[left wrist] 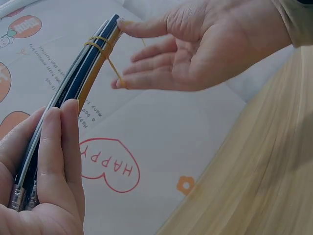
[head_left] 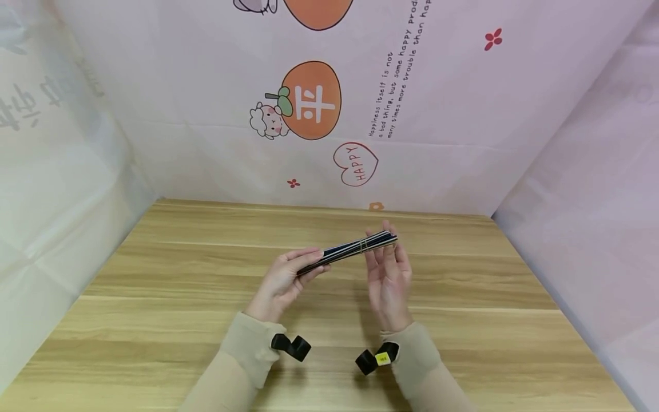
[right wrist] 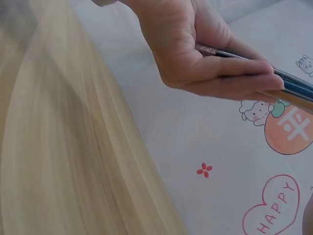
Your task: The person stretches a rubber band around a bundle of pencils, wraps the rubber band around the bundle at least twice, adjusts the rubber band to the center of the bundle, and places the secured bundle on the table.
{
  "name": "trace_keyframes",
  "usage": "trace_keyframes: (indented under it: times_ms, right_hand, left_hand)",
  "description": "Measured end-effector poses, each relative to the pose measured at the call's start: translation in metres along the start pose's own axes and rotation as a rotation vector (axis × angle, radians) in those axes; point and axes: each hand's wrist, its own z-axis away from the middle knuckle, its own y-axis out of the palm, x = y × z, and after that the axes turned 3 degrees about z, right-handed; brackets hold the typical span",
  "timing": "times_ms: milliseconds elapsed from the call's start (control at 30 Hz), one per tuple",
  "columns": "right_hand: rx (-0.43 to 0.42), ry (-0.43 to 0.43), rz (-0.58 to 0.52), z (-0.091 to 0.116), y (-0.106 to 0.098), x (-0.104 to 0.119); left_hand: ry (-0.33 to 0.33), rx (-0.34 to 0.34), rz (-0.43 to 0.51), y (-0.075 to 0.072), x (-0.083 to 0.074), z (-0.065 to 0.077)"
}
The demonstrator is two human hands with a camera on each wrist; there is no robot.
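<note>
My left hand (head_left: 283, 280) grips one end of a bundle of pencils (head_left: 345, 249) in dark blue, black, white and yellow. Silver metal bands (left wrist: 17, 197) show at the held end. A thin yellow rubber band (left wrist: 100, 43) is wound round the bundle near its far end. One strand of it stretches out to a fingertip of my right hand (left wrist: 190, 54). The right fingers are extended and spread, and the thumb tip touches the far end of the bundle. In the head view the bundle is held above the table, tilted up to the right.
The wood-grain table (head_left: 329, 377) lies under both hands. A pale printed cloth (head_left: 437, 114) with orange fruit, a heart and lettering rises behind it. Similar sheets enclose the left and right sides. A black wrist mount (head_left: 291, 345) is strapped to each sleeve.
</note>
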Motion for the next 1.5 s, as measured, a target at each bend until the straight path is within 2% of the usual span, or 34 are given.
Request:
trace_keyframes:
  times_ms: [300, 467, 567, 733, 1000, 1133, 1333, 1500]
  right_hand:
    - [0.224, -0.207, 0.258, -0.006, -0.006, 0.013]
    - [0.355, -0.292, 0.394, -0.010, -0.008, 0.020]
    - [0.427, -0.309, 0.479, -0.011, -0.008, 0.025]
    - [0.489, -0.319, 0.709, -0.013, -0.010, 0.031]
    - [0.548, -0.247, 0.977, -0.018, -0.015, 0.034]
    - [0.572, -0.186, 1.052, -0.019, -0.019, 0.035]
    - [0.563, -0.056, 1.020, -0.021, -0.022, 0.036]
    - [0.511, 0.041, 0.993, -0.021, -0.024, 0.038]
  left_hand:
    - [-0.004, -0.013, 0.012, 0.002, -0.006, 0.003]
    - [0.000, -0.024, 0.007, 0.002, -0.007, 0.003]
    - [0.020, -0.025, -0.025, 0.001, -0.009, 0.002]
    - [0.078, -0.042, -0.105, 0.000, -0.013, 0.004]
    - [0.124, -0.083, -0.239, 0.000, -0.023, 0.010]
    - [0.130, -0.088, -0.305, -0.001, -0.026, 0.012]
    - [0.124, -0.093, -0.383, -0.003, -0.030, 0.012]
    - [0.112, -0.066, -0.443, -0.006, -0.030, 0.012]
